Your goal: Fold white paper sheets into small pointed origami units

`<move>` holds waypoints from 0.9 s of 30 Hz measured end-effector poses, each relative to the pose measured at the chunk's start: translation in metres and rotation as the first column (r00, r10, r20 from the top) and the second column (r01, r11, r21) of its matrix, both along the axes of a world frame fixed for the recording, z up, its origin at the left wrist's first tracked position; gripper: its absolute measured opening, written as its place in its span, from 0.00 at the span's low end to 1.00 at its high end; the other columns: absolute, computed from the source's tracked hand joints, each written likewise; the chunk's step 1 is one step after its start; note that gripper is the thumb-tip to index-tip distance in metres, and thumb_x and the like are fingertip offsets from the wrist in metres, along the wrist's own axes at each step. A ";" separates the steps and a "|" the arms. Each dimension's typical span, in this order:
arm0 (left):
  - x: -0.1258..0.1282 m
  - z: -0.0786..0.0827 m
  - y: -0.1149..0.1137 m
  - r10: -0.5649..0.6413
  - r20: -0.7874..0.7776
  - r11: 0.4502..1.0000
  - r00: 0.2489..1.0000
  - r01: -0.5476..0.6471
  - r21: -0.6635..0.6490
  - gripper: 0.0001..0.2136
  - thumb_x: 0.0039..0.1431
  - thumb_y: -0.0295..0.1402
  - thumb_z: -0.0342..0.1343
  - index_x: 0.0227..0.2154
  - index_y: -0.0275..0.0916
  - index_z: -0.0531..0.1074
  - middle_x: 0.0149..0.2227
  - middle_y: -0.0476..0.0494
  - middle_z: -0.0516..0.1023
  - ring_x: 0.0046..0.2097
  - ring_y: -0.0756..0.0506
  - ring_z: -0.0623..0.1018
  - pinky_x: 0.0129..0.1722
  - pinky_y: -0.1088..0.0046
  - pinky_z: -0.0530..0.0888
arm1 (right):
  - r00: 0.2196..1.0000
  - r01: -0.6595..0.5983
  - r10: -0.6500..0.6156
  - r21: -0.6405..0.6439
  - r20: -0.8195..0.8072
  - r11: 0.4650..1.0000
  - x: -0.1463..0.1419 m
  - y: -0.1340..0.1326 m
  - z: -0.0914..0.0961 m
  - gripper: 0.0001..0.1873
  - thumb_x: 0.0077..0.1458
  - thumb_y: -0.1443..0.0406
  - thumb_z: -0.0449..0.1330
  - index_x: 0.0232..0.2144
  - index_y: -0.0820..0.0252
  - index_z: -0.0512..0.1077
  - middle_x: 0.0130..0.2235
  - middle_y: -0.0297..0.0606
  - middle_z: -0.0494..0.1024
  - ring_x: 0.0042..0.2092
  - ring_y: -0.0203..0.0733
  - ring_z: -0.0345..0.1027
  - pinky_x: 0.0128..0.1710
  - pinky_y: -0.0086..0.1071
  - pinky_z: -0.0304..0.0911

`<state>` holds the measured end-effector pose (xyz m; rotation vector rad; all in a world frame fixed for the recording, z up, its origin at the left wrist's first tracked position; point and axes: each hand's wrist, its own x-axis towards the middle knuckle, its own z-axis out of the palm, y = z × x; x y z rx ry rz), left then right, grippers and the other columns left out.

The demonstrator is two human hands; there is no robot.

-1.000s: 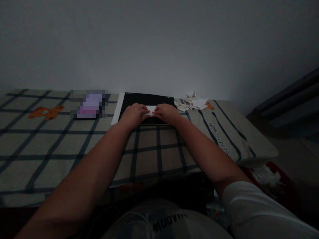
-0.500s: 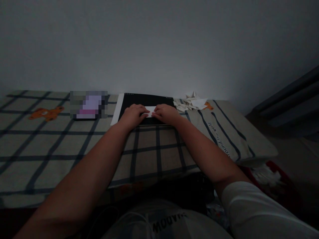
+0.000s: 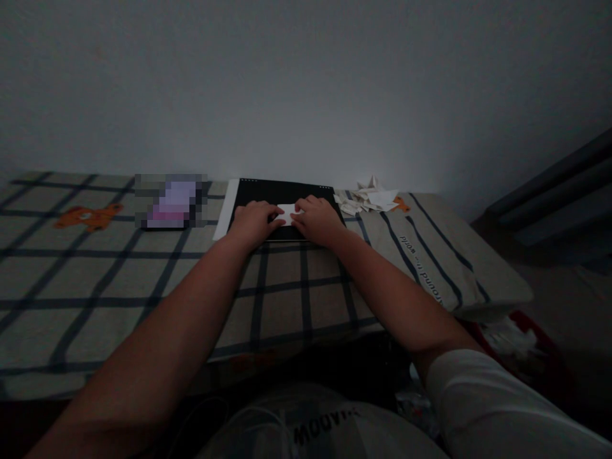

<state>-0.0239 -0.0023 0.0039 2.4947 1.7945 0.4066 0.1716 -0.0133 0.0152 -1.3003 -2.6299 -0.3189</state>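
Holding white paper (image 3: 287, 215) by opposite edges, left hand (image 3: 253, 223) and right hand (image 3: 321, 220) sit apart; black pad (image 3: 282, 190) beneath.

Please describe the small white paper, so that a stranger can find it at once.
Find the beige cloth with dark blue checks, then the flat black rectangular object near the grey wall. Over it, between the left hand and right hand, is the small white paper. Unlike the off-white folded-paper pile to the right, it has a hand at each end.
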 end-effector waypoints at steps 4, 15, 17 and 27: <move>0.003 0.004 -0.003 0.014 -0.010 1.000 1.000 -0.014 -0.018 0.16 0.65 0.44 0.54 0.52 0.48 0.76 0.49 0.43 0.81 0.53 0.35 0.74 0.49 0.58 0.66 | 0.997 0.049 -0.045 -0.076 0.062 0.996 -0.009 -0.006 0.004 0.19 0.69 0.65 0.48 0.44 0.68 0.77 0.47 0.52 0.77 0.49 0.50 0.67 0.45 0.39 0.59; 0.005 0.008 -0.007 0.072 0.061 0.996 0.996 -0.069 -0.050 0.15 0.63 0.42 0.57 0.50 0.45 0.77 0.43 0.43 0.83 0.50 0.35 0.76 0.50 0.57 0.65 | 0.997 0.077 -0.074 -0.149 0.021 0.986 -0.005 -0.001 0.003 0.18 0.67 0.64 0.50 0.46 0.67 0.78 0.49 0.53 0.76 0.47 0.48 0.69 0.46 0.38 0.63; 0.005 0.008 -0.008 0.075 0.062 0.996 0.995 -0.072 -0.052 0.15 0.63 0.42 0.57 0.50 0.46 0.76 0.43 0.43 0.83 0.50 0.36 0.77 0.50 0.57 0.65 | 0.999 0.051 -0.050 -0.139 0.007 0.989 -0.001 0.003 0.000 0.17 0.67 0.65 0.51 0.46 0.67 0.78 0.50 0.53 0.75 0.49 0.49 0.68 0.46 0.37 0.63; 0.011 0.003 -0.010 -0.074 -0.079 0.995 0.994 0.078 0.061 0.15 0.68 0.35 0.50 0.53 0.54 0.76 0.52 0.44 0.77 0.54 0.37 0.72 0.50 0.57 0.63 | 0.995 -0.095 0.085 -0.254 -0.049 0.963 0.037 0.027 0.009 0.11 0.62 0.67 0.61 0.39 0.69 0.82 0.42 0.49 0.80 0.44 0.43 0.71 0.47 0.35 0.63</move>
